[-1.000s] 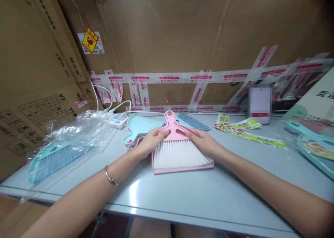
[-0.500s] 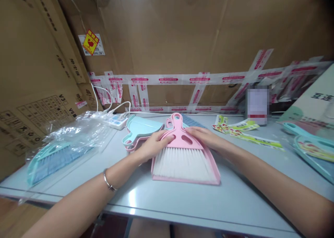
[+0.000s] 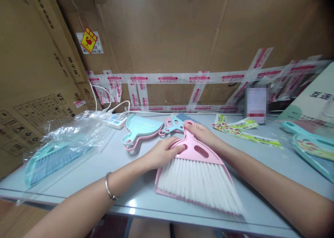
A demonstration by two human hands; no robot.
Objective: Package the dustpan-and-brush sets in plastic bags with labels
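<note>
A pink hand brush (image 3: 217, 159) with white bristles lies over a matching pink dustpan (image 3: 157, 184), which shows mainly along the left side. My left hand (image 3: 163, 153) is closed on the set's left shoulder, its thumb on the brush by an oval hole. Around the top of the handle, my right hand (image 3: 205, 135) is closed, with most of its fingers hidden behind. The set is tilted towards me, over the front half of the table. Behind my left hand lies a turquoise dustpan (image 3: 143, 126) stacked on a pink one.
Brushes with turquoise and pink handles (image 3: 173, 125) lie behind the set. At left is a turquoise set (image 3: 49, 161) under clear plastic bags (image 3: 86, 133), near a power strip (image 3: 116, 121). Printed labels (image 3: 255, 139), a phone (image 3: 257, 102) and another turquoise set (image 3: 313, 147) are right. Cardboard boxes (image 3: 167, 33) stand behind.
The pink set has come towards me and slightly right, tilting and turning. My right hand has shifted up to the handle's top. The brushes behind now show more.
</note>
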